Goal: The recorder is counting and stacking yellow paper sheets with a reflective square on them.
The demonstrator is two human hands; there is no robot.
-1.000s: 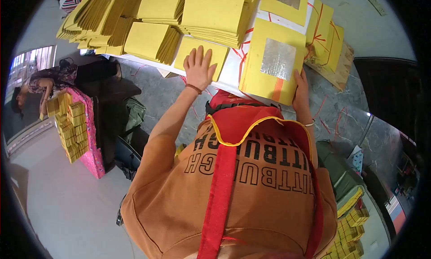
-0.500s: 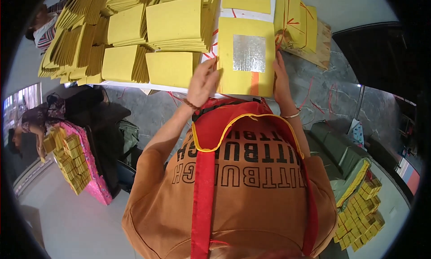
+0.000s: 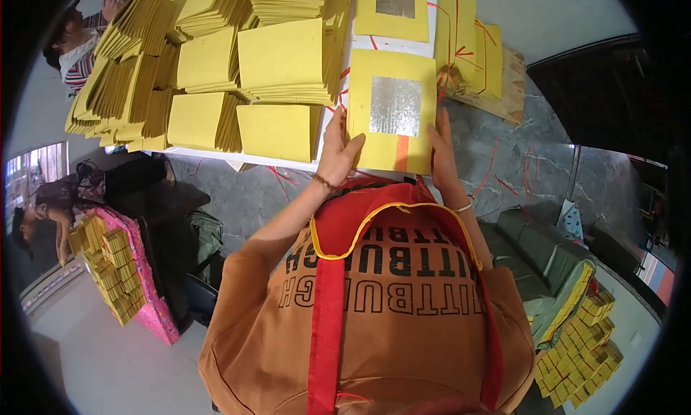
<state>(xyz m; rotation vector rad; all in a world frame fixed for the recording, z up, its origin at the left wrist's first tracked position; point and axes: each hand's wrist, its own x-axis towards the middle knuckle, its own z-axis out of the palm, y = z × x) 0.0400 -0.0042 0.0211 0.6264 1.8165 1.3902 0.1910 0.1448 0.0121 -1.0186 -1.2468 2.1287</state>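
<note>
A stack of yellow paper sheets (image 3: 392, 64) lies on the white table near its front edge. The top sheet carries a silver foil square (image 3: 396, 106) and an orange strip below it. My left hand (image 3: 337, 150) clasps the stack's near left edge, its thumb over the paper and its fingers along the side. On the opposite edge my right hand (image 3: 442, 150) presses with fingers pointing away from me and the thumb at the paper's rim. How far the right fingers reach under the stack is hidden. A second foil-marked yellow sheet (image 3: 366, 19) lies just beyond.
Folded yellow paper bundles (image 3: 281, 59) crowd the table's left side. Tied yellow bundles (image 3: 491, 59) rest on a wooden board (image 3: 515, 91) at far right. A green sofa (image 3: 536, 253) stands right, beside stacked yellow packs (image 3: 576, 357). Other people (image 3: 79, 55) are at the left.
My left hand has come in against the stack, its thumb now over the corner. My right hand has slid nearer to me along the edge. The whole view has shifted slightly downward.
</note>
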